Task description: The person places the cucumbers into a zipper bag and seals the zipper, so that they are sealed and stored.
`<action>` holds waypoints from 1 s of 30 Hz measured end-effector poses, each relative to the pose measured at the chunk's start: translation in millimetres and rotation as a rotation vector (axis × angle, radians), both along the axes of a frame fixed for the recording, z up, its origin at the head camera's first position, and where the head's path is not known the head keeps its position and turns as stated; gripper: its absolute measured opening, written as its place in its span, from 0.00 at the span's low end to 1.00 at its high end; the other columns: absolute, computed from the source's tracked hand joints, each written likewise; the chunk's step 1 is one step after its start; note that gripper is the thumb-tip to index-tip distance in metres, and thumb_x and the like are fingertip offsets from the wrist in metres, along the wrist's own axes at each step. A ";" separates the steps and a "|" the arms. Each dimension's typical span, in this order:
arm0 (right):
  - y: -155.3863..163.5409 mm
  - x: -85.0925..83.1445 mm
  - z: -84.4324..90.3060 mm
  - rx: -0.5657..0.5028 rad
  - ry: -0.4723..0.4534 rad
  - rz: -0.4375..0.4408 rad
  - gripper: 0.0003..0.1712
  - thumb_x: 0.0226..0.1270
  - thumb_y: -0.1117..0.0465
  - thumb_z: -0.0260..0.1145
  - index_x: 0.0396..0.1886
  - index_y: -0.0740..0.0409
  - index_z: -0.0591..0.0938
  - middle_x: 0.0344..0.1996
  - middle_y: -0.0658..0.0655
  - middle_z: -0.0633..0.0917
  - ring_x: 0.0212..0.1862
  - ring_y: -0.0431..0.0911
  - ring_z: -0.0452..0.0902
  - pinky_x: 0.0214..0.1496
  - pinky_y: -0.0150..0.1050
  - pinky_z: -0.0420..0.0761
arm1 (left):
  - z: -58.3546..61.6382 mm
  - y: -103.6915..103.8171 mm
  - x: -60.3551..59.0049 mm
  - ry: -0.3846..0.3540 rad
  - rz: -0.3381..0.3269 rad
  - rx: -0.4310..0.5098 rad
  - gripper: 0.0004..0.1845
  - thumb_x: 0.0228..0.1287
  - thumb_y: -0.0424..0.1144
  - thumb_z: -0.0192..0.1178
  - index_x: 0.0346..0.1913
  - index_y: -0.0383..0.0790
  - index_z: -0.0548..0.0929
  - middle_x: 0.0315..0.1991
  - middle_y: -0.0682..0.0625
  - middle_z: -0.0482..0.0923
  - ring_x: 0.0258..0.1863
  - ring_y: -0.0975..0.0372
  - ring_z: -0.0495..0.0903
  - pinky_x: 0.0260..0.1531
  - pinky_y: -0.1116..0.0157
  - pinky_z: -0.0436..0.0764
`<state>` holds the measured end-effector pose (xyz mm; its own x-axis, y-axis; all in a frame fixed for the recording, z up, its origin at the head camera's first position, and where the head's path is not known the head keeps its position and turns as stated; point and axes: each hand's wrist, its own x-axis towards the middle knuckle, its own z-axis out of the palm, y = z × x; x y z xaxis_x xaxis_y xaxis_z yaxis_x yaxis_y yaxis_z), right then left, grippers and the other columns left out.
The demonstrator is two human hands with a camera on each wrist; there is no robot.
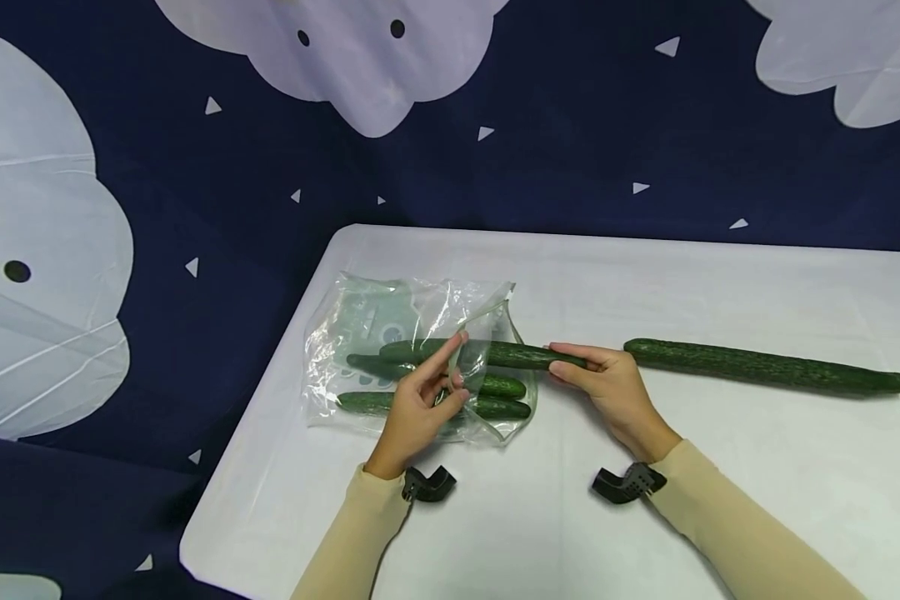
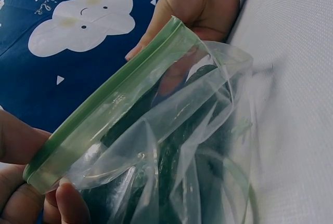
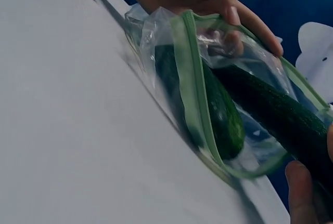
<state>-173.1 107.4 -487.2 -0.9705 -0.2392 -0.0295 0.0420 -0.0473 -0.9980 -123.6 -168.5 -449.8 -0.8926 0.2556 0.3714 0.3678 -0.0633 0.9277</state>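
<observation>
A clear zip bag with a green-edged mouth lies toward the left of the table, its mouth facing right. My left hand pinches the mouth's edge; in the left wrist view its thumb and fingers hold the green zip strip. My right hand grips one end of a long dark green cucumber, whose other end reaches through the mouth into the bag. Below it, two more cucumbers lie inside, their ends near the opening. In the right wrist view, the held cucumber passes between the spread green edges.
Another long cucumber lies on the white table, just right of my right hand. Behind the table hangs a dark blue cloth with white clouds and triangles. Black wrist devices sit at both cuffs.
</observation>
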 end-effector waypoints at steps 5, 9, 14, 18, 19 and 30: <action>-15.3 -1.5 0.0 -0.065 -0.013 0.030 0.24 0.55 0.59 0.72 0.52 0.62 0.82 0.45 0.59 0.84 0.45 0.50 0.81 0.48 0.41 0.78 | -0.3 0.6 0.2 -0.006 0.001 0.008 0.38 0.53 0.13 0.56 0.68 0.28 0.59 0.67 0.38 0.60 0.38 0.50 0.70 0.41 0.65 0.76; -24.3 -2.4 -0.9 -0.084 -0.010 0.050 0.24 0.55 0.59 0.72 0.52 0.62 0.82 0.45 0.61 0.84 0.45 0.51 0.81 0.48 0.40 0.78 | -0.4 0.8 0.0 -0.003 0.000 0.013 0.38 0.53 0.13 0.56 0.68 0.27 0.59 0.67 0.38 0.60 0.38 0.50 0.70 0.41 0.66 0.76; -32.4 -3.9 -1.3 -0.092 0.010 0.058 0.23 0.56 0.60 0.71 0.52 0.63 0.82 0.45 0.61 0.84 0.46 0.51 0.80 0.47 0.39 0.79 | -0.8 -0.1 -0.8 -0.001 -0.003 0.017 0.38 0.53 0.13 0.56 0.68 0.28 0.59 0.67 0.38 0.60 0.37 0.51 0.70 0.40 0.66 0.75; -40.4 -5.8 -1.5 -0.071 0.021 0.055 0.23 0.55 0.58 0.72 0.51 0.61 0.83 0.45 0.60 0.84 0.47 0.50 0.80 0.46 0.38 0.79 | -0.9 -1.1 -0.8 -0.001 -0.003 0.014 0.38 0.53 0.13 0.56 0.69 0.28 0.59 0.67 0.38 0.60 0.37 0.50 0.70 0.39 0.66 0.75; -42.6 -6.3 -1.7 -0.065 0.024 0.053 0.23 0.54 0.58 0.72 0.50 0.60 0.83 0.45 0.59 0.84 0.48 0.50 0.80 0.46 0.38 0.79 | -0.9 -1.3 -0.7 0.000 -0.003 0.013 0.38 0.53 0.13 0.56 0.69 0.29 0.59 0.67 0.38 0.60 0.37 0.50 0.70 0.39 0.66 0.75; -56.4 -5.2 -3.6 0.061 0.135 0.008 0.20 0.53 0.52 0.73 0.48 0.48 0.85 0.37 0.55 0.86 0.35 0.45 0.79 0.36 0.34 0.80 | -1.1 -0.8 -1.5 0.001 -0.009 0.020 0.37 0.53 0.13 0.56 0.68 0.28 0.59 0.67 0.37 0.60 0.38 0.50 0.70 0.40 0.65 0.75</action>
<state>-178.2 50.9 -490.7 -0.9646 -0.2490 0.0866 -0.0928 0.0130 -0.9956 -125.1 -169.4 -450.8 -0.8899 0.2564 0.3773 0.3680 -0.0854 0.9259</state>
